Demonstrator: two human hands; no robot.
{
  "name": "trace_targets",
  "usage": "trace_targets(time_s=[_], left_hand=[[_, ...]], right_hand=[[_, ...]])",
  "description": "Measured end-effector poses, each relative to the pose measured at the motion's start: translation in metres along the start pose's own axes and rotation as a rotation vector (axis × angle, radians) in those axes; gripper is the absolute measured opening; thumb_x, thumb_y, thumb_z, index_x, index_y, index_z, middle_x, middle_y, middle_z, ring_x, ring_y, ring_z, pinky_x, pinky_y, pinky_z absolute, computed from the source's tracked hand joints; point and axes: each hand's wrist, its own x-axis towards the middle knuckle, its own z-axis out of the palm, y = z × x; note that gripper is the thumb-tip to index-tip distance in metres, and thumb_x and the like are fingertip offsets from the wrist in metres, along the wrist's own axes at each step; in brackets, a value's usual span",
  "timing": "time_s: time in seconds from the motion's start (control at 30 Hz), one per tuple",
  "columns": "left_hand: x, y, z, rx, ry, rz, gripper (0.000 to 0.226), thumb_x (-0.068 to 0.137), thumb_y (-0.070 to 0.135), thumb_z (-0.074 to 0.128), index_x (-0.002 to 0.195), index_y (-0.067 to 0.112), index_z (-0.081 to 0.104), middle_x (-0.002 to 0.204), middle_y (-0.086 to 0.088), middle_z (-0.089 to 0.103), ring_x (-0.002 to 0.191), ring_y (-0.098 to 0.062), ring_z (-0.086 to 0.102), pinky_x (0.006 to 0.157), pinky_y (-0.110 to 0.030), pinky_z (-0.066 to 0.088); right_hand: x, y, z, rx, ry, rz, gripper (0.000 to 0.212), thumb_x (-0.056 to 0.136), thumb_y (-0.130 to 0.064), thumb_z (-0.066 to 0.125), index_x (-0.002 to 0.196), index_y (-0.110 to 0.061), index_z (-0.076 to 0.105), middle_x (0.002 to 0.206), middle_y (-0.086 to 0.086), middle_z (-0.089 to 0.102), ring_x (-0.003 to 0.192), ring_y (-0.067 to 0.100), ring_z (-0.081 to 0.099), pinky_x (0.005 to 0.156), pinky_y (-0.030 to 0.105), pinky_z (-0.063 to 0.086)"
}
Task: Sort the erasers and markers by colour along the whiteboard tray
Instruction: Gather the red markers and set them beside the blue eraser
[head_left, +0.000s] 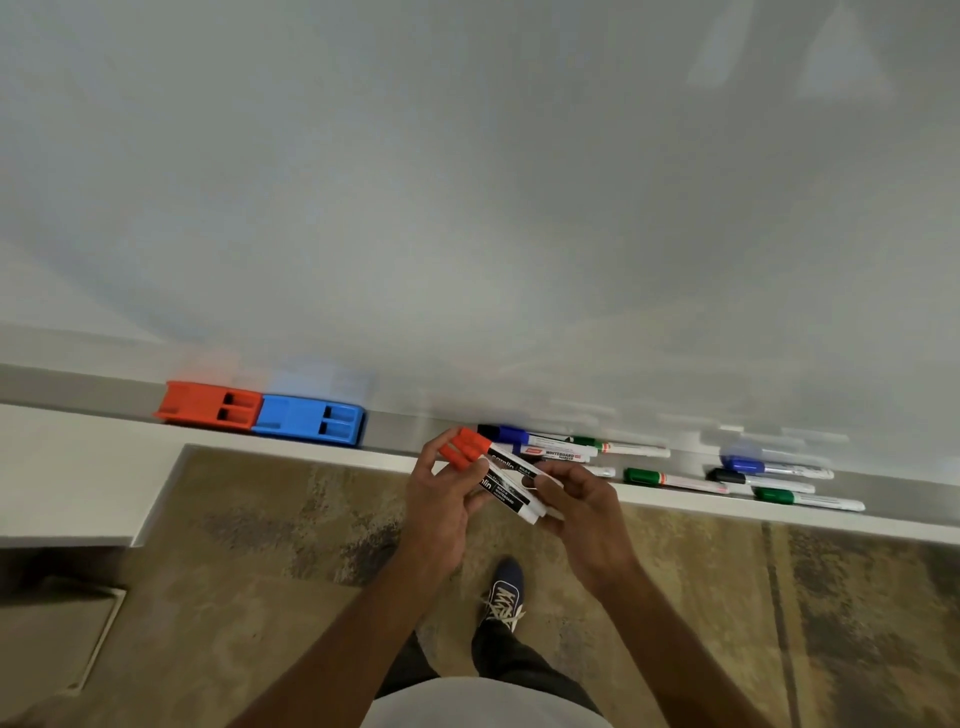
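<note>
l hand (441, 501) grips red markers (496, 470) nr caps | r hand (584, 506) pinches their back ends | both over tray (402, 430)

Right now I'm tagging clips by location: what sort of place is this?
Probably a classroom or meeting room: a large whiteboard, and its tray holding markers, a red eraser and a blue eraser.

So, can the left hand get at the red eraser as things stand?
Probably not yet: the left hand grips the red markers. Nothing stands over the red eraser, and the blue eraser sits right beside it on the hand's side.
</note>
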Motion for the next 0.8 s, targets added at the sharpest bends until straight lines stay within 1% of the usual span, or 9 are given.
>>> trace_targets(time_s=[0.07,0.13,0.27,0.37,0.47,0.6,0.7,0.8], left_hand=[[0.001,0.003,-0.003,-0.006,0.018,0.01,0.046,0.081,-0.007,0.072,0.114,0.025,0.067,0.111,-0.021,0.071,0.101,-0.036,0.071,0.078,-0.045,0.06],[0.001,0.007,-0.008,-0.007,0.035,0.023,0.047,0.08,-0.008,0.072,0.114,0.025,0.067,0.111,-0.019,0.071,0.101,-0.034,0.071,0.077,-0.044,0.06],[0.001,0.016,-0.018,-0.018,0.054,0.041,0.048,0.08,-0.009,0.071,0.111,0.027,0.067,0.11,-0.017,0.072,0.099,-0.03,0.072,0.073,-0.04,0.06],[0.005,0.027,-0.025,-0.005,0.061,0.04,0.048,0.08,-0.008,0.071,0.114,0.027,0.067,0.114,-0.016,0.069,0.103,-0.032,0.07,0.073,-0.038,0.06],[0.013,0.04,-0.033,0.0,0.099,0.027,0.04,0.08,0.0,0.075,0.111,0.024,0.07,0.117,-0.016,0.066,0.102,-0.031,0.07,0.07,-0.037,0.06],[0.023,0.053,-0.046,0.05,0.134,0.031,0.029,0.083,0.004,0.074,0.106,0.021,0.073,0.114,-0.017,0.069,0.097,-0.029,0.072,0.07,-0.037,0.061],[0.027,0.056,-0.052,0.056,0.176,0.045,0.026,0.083,0.003,0.074,0.102,0.021,0.074,0.112,-0.015,0.07,0.099,-0.029,0.071,0.07,-0.037,0.062],[0.029,0.058,-0.053,0.077,0.204,0.053,0.026,0.083,0.004,0.074,0.104,0.019,0.073,0.112,-0.014,0.069,0.1,-0.029,0.07,0.072,-0.04,0.063]], right_hand=[[-0.001,0.004,0.007,0.016,0.003,-0.002,0.013,0.09,-0.001,0.065,0.097,-0.008,0.073,0.096,0.015,0.075,0.086,0.025,0.074,0.067,0.032,0.059],[0.0,0.009,0.016,-0.003,0.029,-0.003,0.014,0.089,-0.002,0.066,0.102,-0.005,0.071,0.097,0.014,0.075,0.088,0.027,0.074,0.065,0.031,0.058],[0.002,0.017,0.033,-0.029,0.069,-0.002,0.015,0.088,-0.001,0.067,0.1,-0.009,0.073,0.098,0.011,0.076,0.089,0.026,0.074,0.067,0.032,0.058],[0.005,0.018,0.045,-0.05,0.07,-0.026,0.016,0.087,0.001,0.067,0.1,-0.007,0.073,0.098,0.011,0.076,0.09,0.028,0.074,0.068,0.032,0.059],[0.008,0.016,0.056,-0.085,0.04,-0.03,0.018,0.088,0.002,0.066,0.104,-0.004,0.072,0.1,0.013,0.076,0.092,0.03,0.074,0.074,0.038,0.062],[0.012,0.016,0.069,-0.119,0.01,-0.04,0.018,0.088,0.002,0.066,0.102,-0.007,0.074,0.1,0.013,0.076,0.093,0.028,0.074,0.075,0.036,0.062],[0.015,0.017,0.079,-0.032,0.054,-0.022,0.023,0.087,0.001,0.067,0.11,-0.003,0.069,0.101,0.017,0.073,0.093,0.029,0.074,0.075,0.038,0.062],[0.017,0.022,0.087,-0.029,0.102,-0.022,0.021,0.088,0.003,0.065,0.109,0.001,0.068,0.103,0.018,0.072,0.092,0.03,0.073,0.078,0.042,0.062]])
